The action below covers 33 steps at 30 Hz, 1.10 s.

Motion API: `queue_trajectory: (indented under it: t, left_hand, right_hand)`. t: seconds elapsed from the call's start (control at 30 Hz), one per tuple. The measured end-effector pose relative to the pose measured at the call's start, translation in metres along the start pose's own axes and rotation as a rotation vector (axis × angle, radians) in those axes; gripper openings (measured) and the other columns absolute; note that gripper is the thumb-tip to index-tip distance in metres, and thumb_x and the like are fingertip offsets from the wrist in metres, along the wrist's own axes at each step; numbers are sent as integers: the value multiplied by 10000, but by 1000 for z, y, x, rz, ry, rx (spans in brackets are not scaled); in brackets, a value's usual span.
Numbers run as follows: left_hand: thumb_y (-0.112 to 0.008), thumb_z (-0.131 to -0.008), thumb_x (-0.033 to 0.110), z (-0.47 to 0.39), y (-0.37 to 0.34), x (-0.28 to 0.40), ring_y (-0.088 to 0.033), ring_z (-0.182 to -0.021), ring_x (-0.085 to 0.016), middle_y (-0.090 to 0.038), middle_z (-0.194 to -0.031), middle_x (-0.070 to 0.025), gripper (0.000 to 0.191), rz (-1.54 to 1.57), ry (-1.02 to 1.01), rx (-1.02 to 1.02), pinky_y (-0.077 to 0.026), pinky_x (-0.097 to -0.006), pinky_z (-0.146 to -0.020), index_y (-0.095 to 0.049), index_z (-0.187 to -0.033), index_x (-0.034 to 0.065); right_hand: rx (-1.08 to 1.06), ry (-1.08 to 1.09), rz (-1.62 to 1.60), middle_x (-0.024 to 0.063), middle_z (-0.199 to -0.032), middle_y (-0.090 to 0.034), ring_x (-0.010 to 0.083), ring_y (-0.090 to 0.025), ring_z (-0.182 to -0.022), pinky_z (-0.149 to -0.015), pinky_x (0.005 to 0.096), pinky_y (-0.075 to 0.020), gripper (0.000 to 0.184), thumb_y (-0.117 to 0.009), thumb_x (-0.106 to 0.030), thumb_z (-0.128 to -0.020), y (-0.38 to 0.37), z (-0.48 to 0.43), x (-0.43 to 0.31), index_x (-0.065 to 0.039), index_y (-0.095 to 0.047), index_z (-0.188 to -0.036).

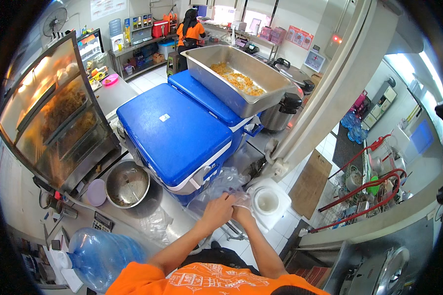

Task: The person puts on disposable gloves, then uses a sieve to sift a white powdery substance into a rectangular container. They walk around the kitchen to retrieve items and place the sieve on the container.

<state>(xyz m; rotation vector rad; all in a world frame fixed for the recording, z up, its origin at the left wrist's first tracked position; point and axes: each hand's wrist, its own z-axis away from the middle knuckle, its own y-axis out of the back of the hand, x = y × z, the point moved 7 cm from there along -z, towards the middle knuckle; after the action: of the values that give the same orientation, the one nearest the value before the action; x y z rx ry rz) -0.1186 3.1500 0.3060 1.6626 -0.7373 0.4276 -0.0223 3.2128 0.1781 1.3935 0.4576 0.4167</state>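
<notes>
Both hands meet in front of my body, just past the near corner of a blue cooler box [173, 129]. My left hand [218, 209] pinches a clear plastic bag [227, 180], its fingers curled down on the film. My right hand [243, 214] is at the bag's near edge, with plastic over its fingers, which are partly hidden. The bag spreads loosely beyond the hands, against the cooler's side. Right of the hands stands a white water dispenser [268, 201] with an open round top. More clear plastic [157, 223] lies on the counter to the left.
A steel pan [280, 86] with orange-yellow crumbs rests on a second blue cooler. At left are a steel bowl [127, 199], a purple lid [96, 192], a glass food warmer [59, 121] and a blue water bottle [103, 254]. A co-worker [189, 33] stands at the far counter.
</notes>
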Motion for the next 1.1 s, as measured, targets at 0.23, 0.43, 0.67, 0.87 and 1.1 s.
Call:
queue_trajectory:
  t: [0.23,0.43,0.67,0.87,1.1]
  left_hand:
    - [-588,-974,163,29,-20,-14,-679,-894,-469,-707,-940,-221,187,202,175,-34,-527,-548,-762,-584,-1149,98]
    - [-612,-963,185,38,-5,-26,-702,-855,-447,-725,-924,-215,244,241,6,-294,-537,-556,-746,-595,-1196,116]
    - [-642,-843,112,22,-27,-14,-733,-841,-351,-712,-924,-151,184,-201,-224,-190,-592,-460,-717,-653,-1025,86]
    - [-656,-839,145,46,-32,40,-709,-815,-282,-624,-870,-61,122,-158,-481,-135,-582,-409,-694,-605,-945,114]
    - [-689,-946,214,44,1,10,-631,-1045,-349,-615,-1008,-129,166,61,-113,-67,-526,-451,-861,-641,-1051,94]
  right_hand:
    - [-490,7,26,124,-1677,-349,381,-225,-1573,-1231,677,-132,724,-545,-516,-920,-82,6,3,-231,-436,-1576]
    - [-357,125,19,133,-1639,-417,397,-341,-1522,-1247,621,-178,682,-505,-587,-935,-64,21,-22,-262,-508,-1535]
    - [-204,367,-127,125,-1655,-390,397,-293,-1540,-1227,649,-172,681,-525,-606,-938,-64,43,-81,-283,-502,-1538]
    - [192,351,-128,101,-1684,-333,395,-239,-1562,-1213,674,-159,699,-544,-587,-950,-20,59,-92,-301,-439,-1580]
    - [111,194,-87,86,-1693,-317,389,-214,-1572,-1221,675,-130,750,-575,-610,-913,-8,40,-56,-306,-435,-1584]
